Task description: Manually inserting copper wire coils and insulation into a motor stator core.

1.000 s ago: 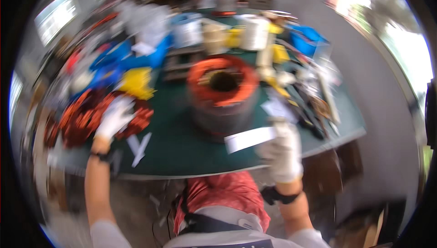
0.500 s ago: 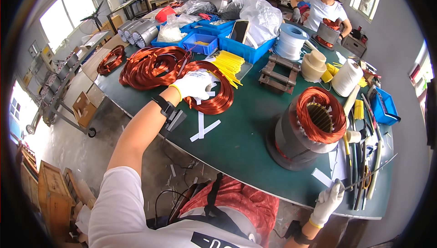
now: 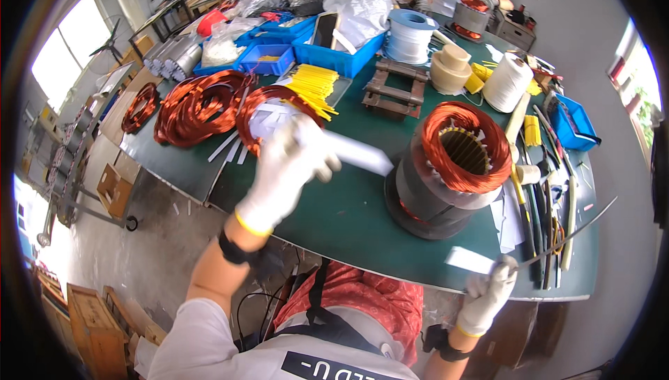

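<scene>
My left hand (image 3: 289, 164), in a white glove, is closed on a white insulation paper strip (image 3: 359, 155), blurred by motion above the green table. Near the table's front edge, my gloved right hand (image 3: 489, 289) grips a thin, dark, slightly curved rod (image 3: 575, 233). A second white strip (image 3: 468, 260) sticks out beside its fingers; whether they hold it too I cannot tell. Between my hands, farther in, a grey motor stator (image 3: 435, 202) stands upright with a ring of copper winding (image 3: 437, 136) on top. Beyond my left hand lies a copper wire coil (image 3: 245, 118) with white strips in it.
More copper coils (image 3: 188, 111) and yellow sleeves (image 3: 312, 87) lie at the left. Blue bins (image 3: 352, 59), a metal frame (image 3: 396, 90), a wire spool (image 3: 410, 38) and a thread cone (image 3: 507, 84) stand farther back. Tools crowd the right edge. Across the table, another person handles a stator (image 3: 470, 21).
My left hand has come back from the copper coil toward me, bringing a white strip. My right hand keeps the rod near the front edge. The view has shifted.
</scene>
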`<state>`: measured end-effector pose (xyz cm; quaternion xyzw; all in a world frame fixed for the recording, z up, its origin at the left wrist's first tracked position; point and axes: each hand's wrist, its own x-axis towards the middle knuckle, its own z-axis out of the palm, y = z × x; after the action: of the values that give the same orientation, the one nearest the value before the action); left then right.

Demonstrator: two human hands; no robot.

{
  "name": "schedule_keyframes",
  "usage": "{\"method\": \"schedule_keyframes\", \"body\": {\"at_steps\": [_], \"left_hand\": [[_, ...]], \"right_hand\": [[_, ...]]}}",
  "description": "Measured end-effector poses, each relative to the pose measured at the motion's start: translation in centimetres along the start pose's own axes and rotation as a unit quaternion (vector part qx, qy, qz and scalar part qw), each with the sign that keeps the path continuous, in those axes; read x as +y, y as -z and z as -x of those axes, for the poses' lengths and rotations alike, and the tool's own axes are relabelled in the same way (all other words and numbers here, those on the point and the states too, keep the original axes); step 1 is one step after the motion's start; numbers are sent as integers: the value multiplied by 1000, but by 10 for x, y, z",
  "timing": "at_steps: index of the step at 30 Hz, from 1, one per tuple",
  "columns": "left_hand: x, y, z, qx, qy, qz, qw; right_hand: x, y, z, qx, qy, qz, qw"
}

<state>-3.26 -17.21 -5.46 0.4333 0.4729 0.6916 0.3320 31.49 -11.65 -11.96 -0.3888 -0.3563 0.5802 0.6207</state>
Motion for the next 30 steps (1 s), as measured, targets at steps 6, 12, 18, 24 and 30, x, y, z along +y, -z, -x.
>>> {"method": "schedule_keyframes", "body": {"at_steps": [6,12,18,24,30], "left_hand": [[-30,-87,66,-199,248,156,935],[-29,-97,62,-237,262,15,935],[-37,-101,68,-245,226,-65,941],[-48,-106,79,-177,138,-126,966],[-55,-106,90,-137,64,-71,986]], "right_hand": [[-1,-54,20,-46,39,89,994],[-8,-32,16,-52,56,197,977],[2,-36,20,-66,126,279,950],[19,-38,21,-44,178,318,930],[18,-39,20,-45,86,164,982]]}}
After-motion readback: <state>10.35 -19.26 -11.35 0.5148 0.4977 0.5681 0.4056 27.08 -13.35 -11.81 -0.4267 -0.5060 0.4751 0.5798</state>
